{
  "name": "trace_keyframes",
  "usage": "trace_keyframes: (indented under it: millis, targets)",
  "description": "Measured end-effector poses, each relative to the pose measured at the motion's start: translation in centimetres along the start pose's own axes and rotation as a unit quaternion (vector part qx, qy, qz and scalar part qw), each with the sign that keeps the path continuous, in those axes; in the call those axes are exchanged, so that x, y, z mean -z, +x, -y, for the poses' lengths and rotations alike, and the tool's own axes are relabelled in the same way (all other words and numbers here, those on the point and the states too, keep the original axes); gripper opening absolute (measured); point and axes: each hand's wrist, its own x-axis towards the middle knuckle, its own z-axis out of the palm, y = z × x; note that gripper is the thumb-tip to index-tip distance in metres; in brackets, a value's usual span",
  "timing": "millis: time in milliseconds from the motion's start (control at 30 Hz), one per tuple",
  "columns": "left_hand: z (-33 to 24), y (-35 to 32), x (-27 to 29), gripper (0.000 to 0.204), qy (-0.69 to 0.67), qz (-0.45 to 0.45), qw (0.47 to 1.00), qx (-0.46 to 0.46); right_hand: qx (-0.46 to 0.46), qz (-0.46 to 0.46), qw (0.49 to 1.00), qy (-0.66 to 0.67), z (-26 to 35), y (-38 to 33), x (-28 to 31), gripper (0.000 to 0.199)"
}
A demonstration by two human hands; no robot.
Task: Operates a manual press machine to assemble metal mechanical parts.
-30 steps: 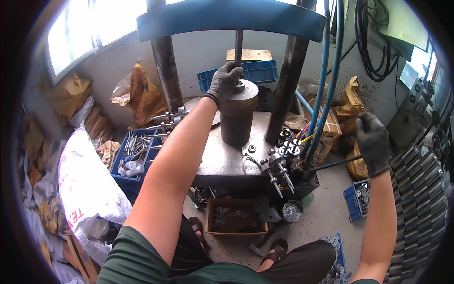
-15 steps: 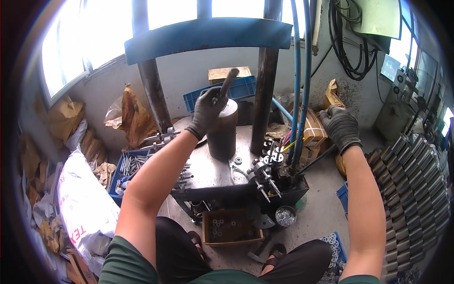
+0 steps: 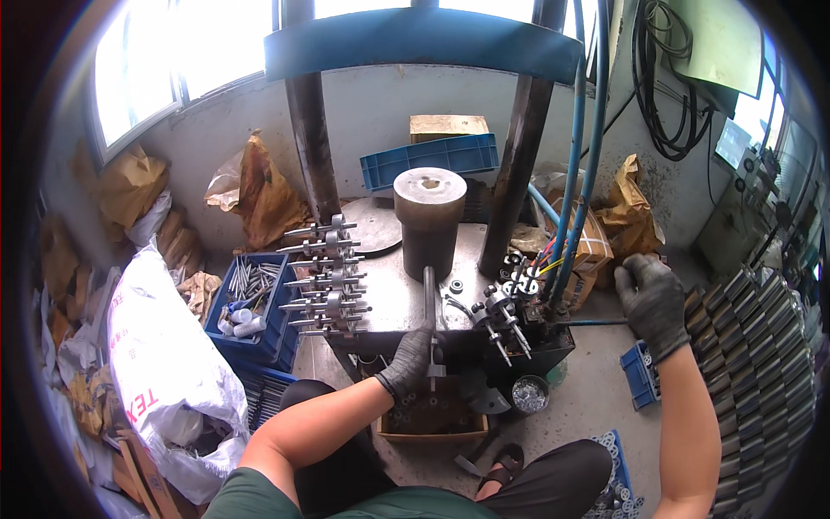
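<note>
My left hand (image 3: 410, 362), in a grey glove, is closed around a dark metal rod (image 3: 429, 298) standing upright at the front edge of the steel press table (image 3: 386, 318). A shiny, collared metal end (image 3: 436, 370) shows below the fingers. Behind the rod rises a thick steel cylinder (image 3: 430, 216) with a hole in its top. My right hand (image 3: 654, 309), gloved too, curls at the end of a thin lever (image 3: 595, 323); the glove hides the grip itself. A small ring (image 3: 456, 285) lies right of the rod. Several collared shafts (image 3: 333, 277) line the table's left side.
A blue crossbeam (image 3: 424, 41) spans two dark columns. More collared shafts (image 3: 506, 320) sit at the table's right. Blue bins (image 3: 212, 333) and a white sack (image 3: 169, 372) stand left. Below are a wooden box (image 3: 432, 435) and a bowl of small parts (image 3: 530, 394). Stacked metal tubes (image 3: 752, 381) rise right.
My left hand has brought the rod down from above the cylinder to the table's front edge. My right hand is lower, and the lever has swung down to level. The view has shifted.
</note>
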Motion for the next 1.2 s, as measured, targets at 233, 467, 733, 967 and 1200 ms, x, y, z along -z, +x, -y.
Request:
trace_keyframes:
  millis: [233,467,733,967,1200]
  targets:
    - [-1.1,0.6,-0.4,0.008,-0.218,-0.008,0.932,0.29,0.122,0.097,0.988,-0.006,6.5,-8.6,2.8,0.016]
    - [1.3,1.3,-0.6,0.034,-0.17,-0.016,0.936,0.309,0.074,0.103,0.951,0.28,12.4,-12.8,-4.3,0.021]
    - [0.9,-6.0,-2.3,0.03,-0.093,0.125,0.986,0.061,-0.568,0.184,0.266,0.757,16.5,-21.8,-17.7,0.037]
    - [-1.4,-7.2,-1.4,0.032,0.052,0.172,0.983,-0.033,-0.481,0.212,0.164,0.835,18.8,-17.6,-16.7,0.045]
    - [-3.6,-6.5,-0.6,0.048,-0.011,0.197,0.98,-0.015,-0.433,0.173,0.223,0.856,18.0,-16.1,-15.7,0.065]
